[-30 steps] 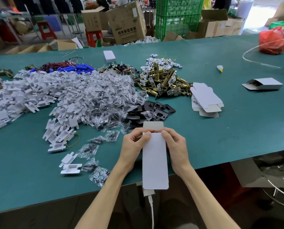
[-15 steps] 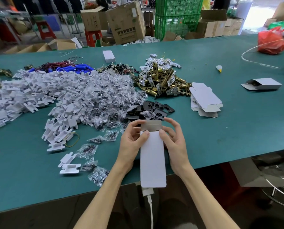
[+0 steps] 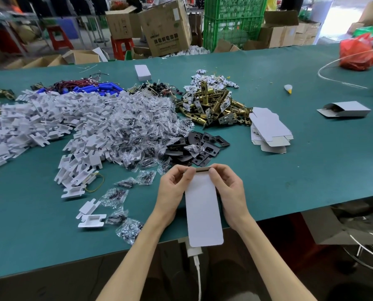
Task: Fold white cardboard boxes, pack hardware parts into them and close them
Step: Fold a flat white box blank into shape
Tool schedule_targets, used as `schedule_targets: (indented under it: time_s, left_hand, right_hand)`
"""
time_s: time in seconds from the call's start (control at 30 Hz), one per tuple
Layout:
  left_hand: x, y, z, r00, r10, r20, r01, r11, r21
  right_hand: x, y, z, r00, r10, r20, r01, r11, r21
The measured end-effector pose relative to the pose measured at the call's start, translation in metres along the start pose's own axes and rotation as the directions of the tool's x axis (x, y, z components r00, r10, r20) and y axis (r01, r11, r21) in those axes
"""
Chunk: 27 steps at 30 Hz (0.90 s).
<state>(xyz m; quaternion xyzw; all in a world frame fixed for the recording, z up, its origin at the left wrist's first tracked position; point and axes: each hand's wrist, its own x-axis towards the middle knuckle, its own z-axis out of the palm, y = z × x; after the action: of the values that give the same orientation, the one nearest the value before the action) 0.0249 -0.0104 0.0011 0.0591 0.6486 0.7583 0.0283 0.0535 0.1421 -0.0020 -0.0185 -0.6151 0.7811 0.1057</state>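
A long white cardboard box [image 3: 203,211] lies lengthwise over the table's near edge, held between both hands. My left hand [image 3: 172,192] grips its left side and my right hand [image 3: 231,190] its right side, thumbs on top near the far end. The far end flap [image 3: 201,169] is bent down, showing only its brown edge. A stack of flat white box blanks [image 3: 270,129] lies to the right. Brass latch parts [image 3: 213,105], black strike plates [image 3: 200,146], bagged screws [image 3: 133,131] and white plastic inserts [image 3: 40,124] are heaped beyond.
A folded white box [image 3: 346,109] with an open end lies at the right, and a small closed one [image 3: 143,72] at the back. A red bag [image 3: 357,53] sits far right. Blue cylinders with wires [image 3: 90,88] lie at the back left. A white charger cable [image 3: 196,263] hangs below the green table edge [image 3: 51,246].
The far end flap, flat and pointing away a second ago, has been folded down toward the box between my fingers. My hands shifted slightly forward along the box.
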Motion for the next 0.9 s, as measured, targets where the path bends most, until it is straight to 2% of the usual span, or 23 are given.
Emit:
schedule_targets:
  time_s: [0.17, 0.3, 0.4, 0.53, 0.9]
  left_hand:
    - [-0.0008, 0.0033, 0.0018, 0.999, -0.024, -0.031, 0.024, 1.000, 0.007]
    - [-0.0011, 0.0037, 0.0016, 0.999, -0.023, -0.023, 0.024, 0.999, 0.035]
    - [-0.0016, 0.0034, 0.0022, 1.000, -0.009, -0.004, 0.009, 0.996, 0.094]
    - [-0.0023, 0.0033, 0.0047, 1.000, 0.015, 0.019, -0.018, 0.984, 0.178]
    - [-0.0021, 0.0000, 0.0034, 0.999, -0.012, 0.041, 0.002, 0.974, 0.228]
  right_hand:
    - [-0.0013, -0.0007, -0.0006, 0.999, -0.029, 0.042, 0.032, 0.997, -0.063]
    - [-0.0023, -0.0018, 0.0014, 1.000, -0.019, 0.012, 0.020, 0.997, -0.071]
    - [-0.0019, -0.0004, 0.0022, 0.999, -0.029, -0.037, 0.024, 0.992, -0.127]
    - [-0.0003, 0.0035, 0.0031, 0.999, -0.041, -0.032, 0.033, 0.975, -0.220]
    - [0.0005, 0.0064, 0.0022, 0.998, -0.001, -0.064, -0.014, 0.971, -0.239]
